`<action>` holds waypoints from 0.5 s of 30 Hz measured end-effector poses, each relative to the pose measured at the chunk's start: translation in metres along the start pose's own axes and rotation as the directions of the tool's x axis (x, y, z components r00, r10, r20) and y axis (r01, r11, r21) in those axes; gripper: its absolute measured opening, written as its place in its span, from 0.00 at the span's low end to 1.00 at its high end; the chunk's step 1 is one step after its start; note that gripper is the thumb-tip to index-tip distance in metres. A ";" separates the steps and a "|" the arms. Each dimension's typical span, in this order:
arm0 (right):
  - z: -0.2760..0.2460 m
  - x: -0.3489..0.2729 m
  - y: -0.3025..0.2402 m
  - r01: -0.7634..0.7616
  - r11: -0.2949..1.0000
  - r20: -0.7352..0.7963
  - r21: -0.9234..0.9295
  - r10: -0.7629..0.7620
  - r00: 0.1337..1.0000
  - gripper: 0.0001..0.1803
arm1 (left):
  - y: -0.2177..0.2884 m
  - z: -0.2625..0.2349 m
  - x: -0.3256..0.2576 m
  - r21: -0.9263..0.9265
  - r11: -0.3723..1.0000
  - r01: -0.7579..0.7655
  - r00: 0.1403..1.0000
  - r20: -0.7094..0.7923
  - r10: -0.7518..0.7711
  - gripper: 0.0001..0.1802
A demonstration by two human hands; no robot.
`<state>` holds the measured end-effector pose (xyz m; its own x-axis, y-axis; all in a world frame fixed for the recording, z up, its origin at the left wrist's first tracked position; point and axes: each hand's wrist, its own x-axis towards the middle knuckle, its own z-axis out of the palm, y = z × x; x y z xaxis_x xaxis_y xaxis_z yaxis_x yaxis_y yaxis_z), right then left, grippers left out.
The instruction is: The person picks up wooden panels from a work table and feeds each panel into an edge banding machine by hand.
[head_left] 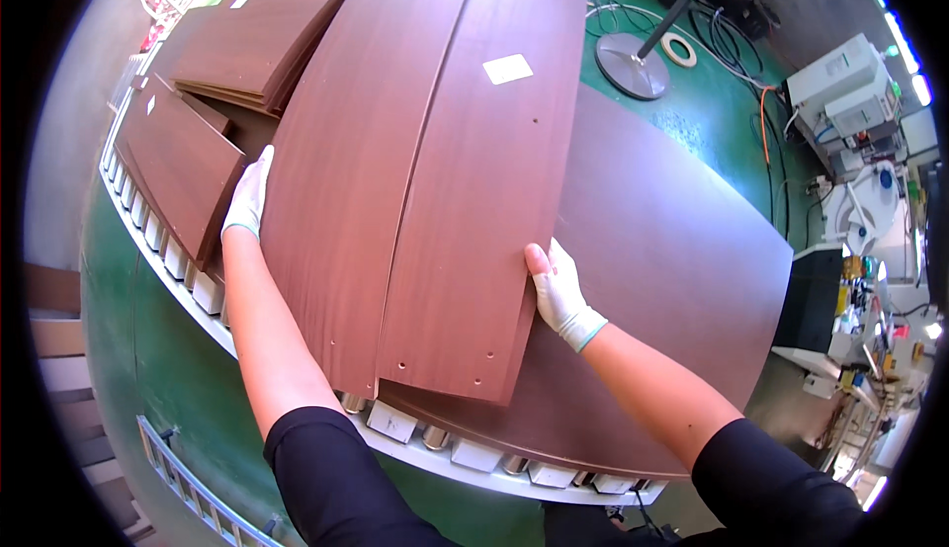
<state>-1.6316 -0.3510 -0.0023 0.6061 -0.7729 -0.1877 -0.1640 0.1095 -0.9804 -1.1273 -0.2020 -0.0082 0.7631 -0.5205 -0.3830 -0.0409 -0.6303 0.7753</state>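
Note:
Two long dark brown wood-grain panels lie side by side on a roller conveyor. My left hand, in a white glove, grips the left edge of the left panel. My right hand, also gloved, holds the right edge of the right panel near its close end. Both panels carry a white label near the far end and small drilled holes near the close end. They rest on a wider brown board underneath.
Stacks of smaller brown panels lie at the far left on the roller conveyor. A fan stand base, cables and tape rolls sit on the green floor beyond. Machines and electrical boxes stand at right.

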 end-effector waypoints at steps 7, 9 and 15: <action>-0.048 -0.015 -0.060 -0.468 0.884 0.140 0.013 0.462 0.876 0.35 | -0.014 0.009 -0.061 0.142 0.989 0.027 0.996 -0.094 -0.014 0.46; -0.052 -0.024 -0.070 -0.474 0.865 0.154 0.167 0.452 0.879 0.35 | -0.014 0.019 -0.081 0.134 0.991 0.014 0.997 -0.078 -0.004 0.49; -0.090 -0.036 -0.050 -0.385 0.849 0.157 0.361 0.352 0.923 0.31 | -0.041 0.041 -0.171 0.287 0.958 -0.005 0.994 -0.106 0.037 0.61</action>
<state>-1.7153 -0.3849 0.0586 0.6238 -0.5766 -0.5276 -0.0915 0.6165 -0.7820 -1.2830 -0.1110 0.0053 0.8255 -0.4790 -0.2987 -0.2275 -0.7666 0.6005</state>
